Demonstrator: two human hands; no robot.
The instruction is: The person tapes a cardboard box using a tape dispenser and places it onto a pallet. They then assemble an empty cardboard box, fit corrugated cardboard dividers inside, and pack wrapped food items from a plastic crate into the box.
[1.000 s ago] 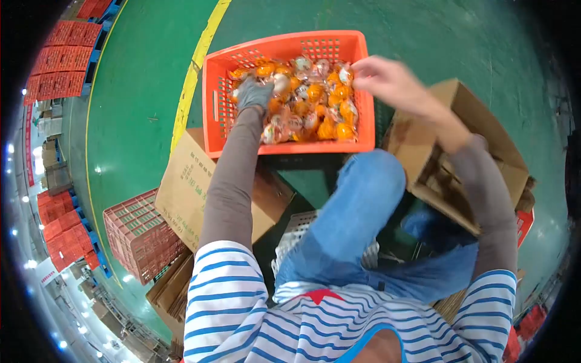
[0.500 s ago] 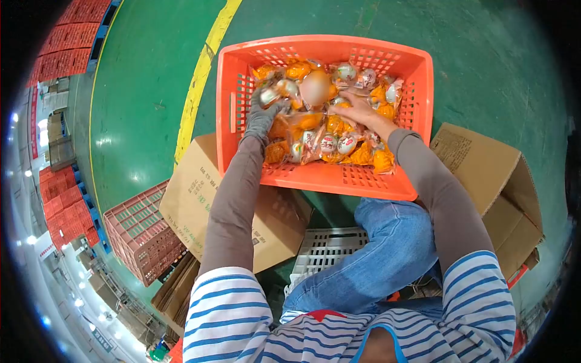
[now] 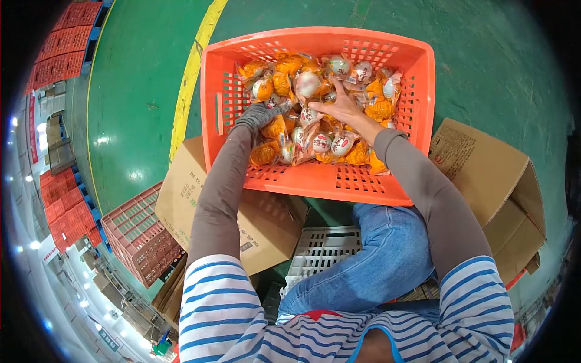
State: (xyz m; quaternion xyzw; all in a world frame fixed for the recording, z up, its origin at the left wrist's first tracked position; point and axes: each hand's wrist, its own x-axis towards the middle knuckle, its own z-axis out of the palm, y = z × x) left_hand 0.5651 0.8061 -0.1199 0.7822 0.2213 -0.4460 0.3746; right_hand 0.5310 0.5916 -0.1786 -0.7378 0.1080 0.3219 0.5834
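Observation:
An orange-red plastic crate (image 3: 318,186) holds many small clear-wrapped packets, some orange and some with white, egg-like balls bearing red print. My left hand (image 3: 261,115), in a grey glove, reaches over the crate's left side and touches packets there; its fingertips are partly hidden among them. Bare, my right hand (image 3: 343,107) is over the middle of the packets with thumb and forefinger spread apart and nothing seen between them. A whitish ball in clear wrap (image 3: 307,84) lies just above and left of the right fingertips.
Beneath the crate's lower left stands a cardboard box (image 3: 266,233); an open one (image 3: 484,175) is at the right. A pink-brown crate (image 3: 142,242) sits at the left, a white crate (image 3: 324,248) by my knee. Red stacks (image 3: 66,212) stand far left on the green floor.
My right hand has come from the crate's right edge to the middle of the packets. The crate now appears larger and shifted, and its packets have moved about.

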